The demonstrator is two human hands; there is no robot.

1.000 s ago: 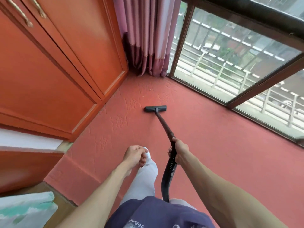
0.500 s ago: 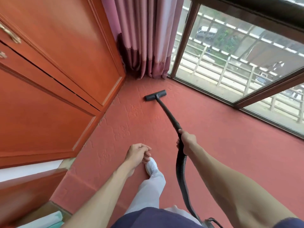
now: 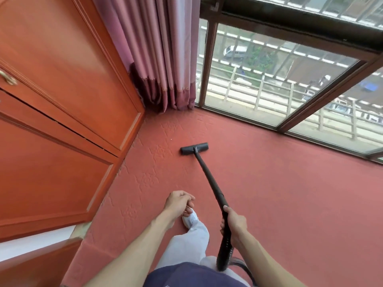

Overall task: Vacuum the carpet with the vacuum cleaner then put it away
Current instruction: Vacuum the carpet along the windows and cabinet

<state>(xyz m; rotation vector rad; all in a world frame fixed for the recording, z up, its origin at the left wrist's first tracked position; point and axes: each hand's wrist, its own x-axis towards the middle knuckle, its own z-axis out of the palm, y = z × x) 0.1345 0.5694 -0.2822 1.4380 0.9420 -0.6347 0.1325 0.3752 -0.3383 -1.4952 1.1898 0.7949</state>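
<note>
The red textured carpet (image 3: 279, 193) covers the floor. A black vacuum wand (image 3: 209, 179) runs from my right hand (image 3: 235, 223) forward to a flat black floor nozzle (image 3: 194, 148), which lies on the carpet a little short of the curtain corner. My right hand grips the wand where it meets the ribbed black hose (image 3: 224, 251); the hose drops behind my leg and its far end is hidden. My left hand (image 3: 179, 204) hangs loosely curled above my white shoe (image 3: 190, 220), holding nothing.
An orange wooden wardrobe (image 3: 62, 121) lines the left side. Pink curtains (image 3: 161, 59) hang in the far corner. A floor-level window (image 3: 290, 83) with a dark frame runs along the right. A small white speck (image 3: 171, 139) lies on the carpet near the nozzle.
The nozzle went forward toward the curtain corner, then came back a little. My right hand keeps its grip on the wand; my left hand stays idle.
</note>
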